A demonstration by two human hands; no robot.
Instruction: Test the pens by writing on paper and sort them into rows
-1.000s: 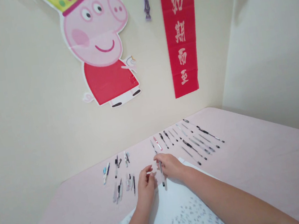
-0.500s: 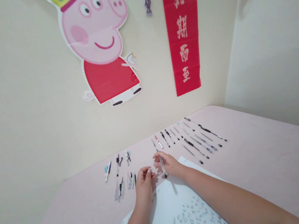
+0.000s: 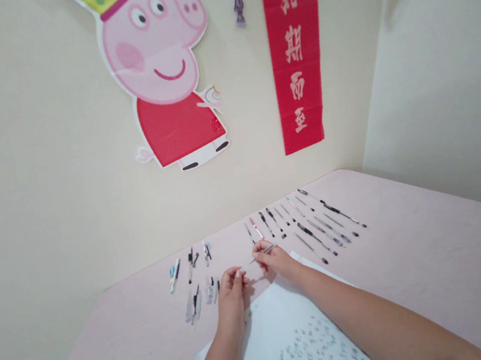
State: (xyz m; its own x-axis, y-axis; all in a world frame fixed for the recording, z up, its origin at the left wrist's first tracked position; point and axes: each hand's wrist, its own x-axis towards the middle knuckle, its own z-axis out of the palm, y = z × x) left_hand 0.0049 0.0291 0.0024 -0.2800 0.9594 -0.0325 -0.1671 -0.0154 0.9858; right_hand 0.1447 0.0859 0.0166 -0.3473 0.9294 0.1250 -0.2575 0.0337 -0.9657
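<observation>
A slim clear-grey pen (image 3: 269, 248) is held in my right hand (image 3: 279, 261), pinched between thumb and fingers. Its thin tip points down and left, and a black end piece seems to be at the upper right. Just left of that tip is my left hand (image 3: 232, 289), with thumb and fingertips pressed together. Something small and pale may be between them, but it is too small to name. Both hands are over the far edge of a white sheet of paper (image 3: 264, 340) with many small handwritten marks on it.
On the pink tabletop (image 3: 123, 334), pens and refills (image 3: 317, 235) lie in rows at the right. A pink-and-white pen (image 3: 256, 229) lies beyond my right hand. Small groups of pens and caps (image 3: 194, 305) lie at the left. Behind the table stands a wall (image 3: 96, 221).
My right hand has turned the pen from steep, with its black end toward me, to slanted, with its thin tip toward my left hand. My left hand has hardly moved.
</observation>
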